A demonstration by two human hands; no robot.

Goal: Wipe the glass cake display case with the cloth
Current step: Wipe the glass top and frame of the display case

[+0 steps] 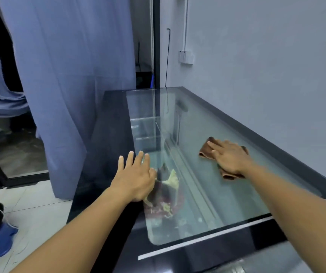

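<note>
So the glass cake display case point(237, 203) is a long box with a black frame, running from near to far, and we're looking straight down through its clear top. Inside, at the far end, you can make out a couple of glass shelves point(146, 123), and they look bare. Closer in, right under the left hand, there's a yellowish and dark red patch point(170, 186). Honestly can't tell if that's something inside the case or just a reflection on the glass.

The brown cloth point(205, 149) is lying folded on the top glass, toward the right side and about midway along. The right hand point(231, 156) is pressing down flat on it, fingers straight and together, so it isn't grabbing the cloth. The left hand point(134, 176) is flat on the glass at the left edge, fingers straight and spread, holding nothing.

Room-wise, the case's right long edge sits just beside the grey wall point(266, 66), which has a socket point(185, 57) higher up. On the left a blue curtain point(69, 75) hangs just beside the black side panel, with tiled floor point(36, 209) open nearer in. There's bare glass beyond the cloth and also nearer than it.
</note>
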